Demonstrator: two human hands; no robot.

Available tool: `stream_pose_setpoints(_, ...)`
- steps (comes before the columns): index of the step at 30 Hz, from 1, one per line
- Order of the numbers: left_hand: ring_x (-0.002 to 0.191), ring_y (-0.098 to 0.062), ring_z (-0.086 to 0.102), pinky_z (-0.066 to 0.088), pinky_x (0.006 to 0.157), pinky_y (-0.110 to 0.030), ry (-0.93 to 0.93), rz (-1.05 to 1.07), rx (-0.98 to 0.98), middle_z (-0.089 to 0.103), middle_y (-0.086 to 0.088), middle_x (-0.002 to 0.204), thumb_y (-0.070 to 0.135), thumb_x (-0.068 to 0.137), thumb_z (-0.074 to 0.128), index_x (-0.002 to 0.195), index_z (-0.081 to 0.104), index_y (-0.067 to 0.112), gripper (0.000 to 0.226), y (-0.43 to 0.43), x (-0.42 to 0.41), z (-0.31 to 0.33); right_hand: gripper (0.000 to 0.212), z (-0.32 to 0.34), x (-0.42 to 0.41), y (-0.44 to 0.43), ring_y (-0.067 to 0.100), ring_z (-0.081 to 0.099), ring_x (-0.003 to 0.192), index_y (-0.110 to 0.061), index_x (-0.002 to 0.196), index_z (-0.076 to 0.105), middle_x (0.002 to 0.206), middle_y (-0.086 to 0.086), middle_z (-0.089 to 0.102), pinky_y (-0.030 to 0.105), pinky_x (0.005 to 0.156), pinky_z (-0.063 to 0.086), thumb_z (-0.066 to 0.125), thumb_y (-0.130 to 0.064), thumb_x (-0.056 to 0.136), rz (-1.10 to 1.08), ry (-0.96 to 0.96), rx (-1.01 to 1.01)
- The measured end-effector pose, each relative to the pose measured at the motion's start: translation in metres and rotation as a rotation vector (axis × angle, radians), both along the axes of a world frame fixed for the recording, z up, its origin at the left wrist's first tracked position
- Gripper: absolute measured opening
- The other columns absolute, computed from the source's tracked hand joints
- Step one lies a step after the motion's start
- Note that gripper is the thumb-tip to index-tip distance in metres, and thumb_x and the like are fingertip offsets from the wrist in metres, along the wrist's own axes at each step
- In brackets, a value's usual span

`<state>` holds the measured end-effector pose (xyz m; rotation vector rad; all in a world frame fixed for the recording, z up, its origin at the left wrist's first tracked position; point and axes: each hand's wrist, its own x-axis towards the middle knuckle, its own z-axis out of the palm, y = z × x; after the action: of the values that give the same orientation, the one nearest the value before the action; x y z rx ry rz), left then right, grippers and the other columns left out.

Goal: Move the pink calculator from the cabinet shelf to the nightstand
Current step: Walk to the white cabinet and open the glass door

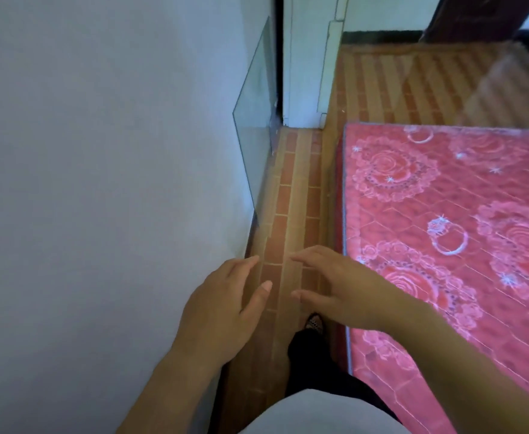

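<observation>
Calculator, pink or otherwise, is nowhere in this view, and neither of my hands holds anything. My left hand point(222, 308) hangs with fingers loosely spread, empty, beside the pale wall point(100, 183). My right hand point(335, 283) reaches out flat, fingers apart, above the brick-patterned floor point(291, 189) beside the pink floral mattress point(444, 214). A glass pane point(257, 120) leans at the wall.

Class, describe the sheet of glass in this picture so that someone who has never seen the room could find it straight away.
Start at the big pale wall filling the left of the view. Follow it to its far end, where it meets the brick-patterned floor beside the pink flowered mattress. The glass sheet stands there on edge against the wall: the only see-through thing, with a greenish rim.
</observation>
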<state>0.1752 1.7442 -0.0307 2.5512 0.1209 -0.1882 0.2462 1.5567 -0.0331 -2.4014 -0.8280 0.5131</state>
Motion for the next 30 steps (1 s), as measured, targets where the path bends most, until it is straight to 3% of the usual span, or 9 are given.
stream_pose_setpoints(3, 0.129, -0.005, 0.033, 0.029, 0.102, -0.024, -0.008, -0.100, -0.010, 0.033, 0.015, 0.145, 0.061, 0.081, 0.025, 0.136, 0.029, 0.039, 0.060, -0.024, 0.081, 0.001, 0.056, 0.003, 0.059, -0.031, 0.008, 0.042, 0.120, -0.029, 0.135, 0.036, 0.138, -0.008, 0.042, 0.013, 0.091, 0.028, 0.057, -0.044, 0.086, -0.097, -0.031, -0.013)
stream_pose_setpoints(9, 0.129, -0.002, 0.031, 0.022, 0.098, -0.018, -0.050, -0.347, 0.038, 0.031, 0.018, 0.144, 0.059, 0.085, 0.028, 0.135, 0.028, 0.042, 0.053, -0.073, 0.229, 0.010, 0.056, 0.018, 0.170, -0.097, -0.001, 0.036, 0.119, -0.032, 0.135, 0.036, 0.136, -0.013, 0.041, -0.004, 0.081, 0.020, 0.056, -0.047, 0.085, -0.236, -0.099, -0.043)
stream_pose_setpoints(11, 0.128, -0.001, 0.032, 0.023, 0.099, -0.019, -0.057, -0.371, 0.028, 0.033, 0.019, 0.143, 0.058, 0.086, 0.029, 0.135, 0.029, 0.041, 0.052, -0.082, 0.267, 0.013, 0.056, 0.020, 0.197, -0.114, 0.000, 0.035, 0.121, -0.033, 0.135, 0.035, 0.138, -0.013, 0.041, -0.001, 0.087, 0.020, 0.055, -0.049, 0.085, -0.264, -0.109, -0.053)
stream_pose_setpoints(15, 0.126, -0.002, 0.036, 0.036, 0.103, -0.029, -0.051, -0.412, 0.005, 0.036, 0.017, 0.142, 0.060, 0.084, 0.029, 0.135, 0.031, 0.039, 0.055, -0.099, 0.327, 0.012, 0.056, 0.021, 0.241, -0.135, 0.004, 0.042, 0.120, -0.031, 0.135, 0.037, 0.138, -0.011, 0.042, 0.020, 0.097, 0.034, 0.054, -0.049, 0.085, -0.327, -0.076, -0.033)
stream_pose_setpoints(20, 0.129, -0.005, 0.034, 0.036, 0.105, -0.039, 0.024, -0.452, -0.026, 0.033, 0.015, 0.145, 0.070, 0.076, 0.020, 0.136, 0.030, 0.039, 0.069, -0.111, 0.389, 0.007, 0.057, 0.014, 0.290, -0.145, 0.002, 0.042, 0.120, -0.034, 0.135, 0.036, 0.137, -0.015, 0.042, 0.023, 0.099, 0.035, 0.054, -0.051, 0.084, -0.377, -0.073, -0.020)
stream_pose_setpoints(23, 0.130, -0.006, 0.032, 0.034, 0.107, -0.041, 0.052, -0.467, -0.031, 0.033, 0.015, 0.145, 0.069, 0.074, 0.021, 0.136, 0.029, 0.038, 0.070, -0.110, 0.424, 0.005, 0.057, 0.009, 0.324, -0.142, 0.000, 0.041, 0.119, -0.033, 0.135, 0.036, 0.136, -0.015, 0.042, 0.018, 0.096, 0.032, 0.054, -0.051, 0.084, -0.383, -0.075, -0.015)
stream_pose_setpoints(30, 0.128, -0.004, 0.035, 0.035, 0.104, -0.035, -0.003, -0.466, -0.066, 0.036, 0.014, 0.143, 0.063, 0.079, 0.025, 0.136, 0.033, 0.035, 0.065, -0.074, 0.552, 0.000, 0.059, 0.003, 0.455, -0.100, 0.004, 0.040, 0.122, -0.030, 0.137, 0.036, 0.140, -0.011, 0.041, 0.016, 0.094, 0.029, 0.054, -0.050, 0.084, -0.366, -0.096, -0.013)
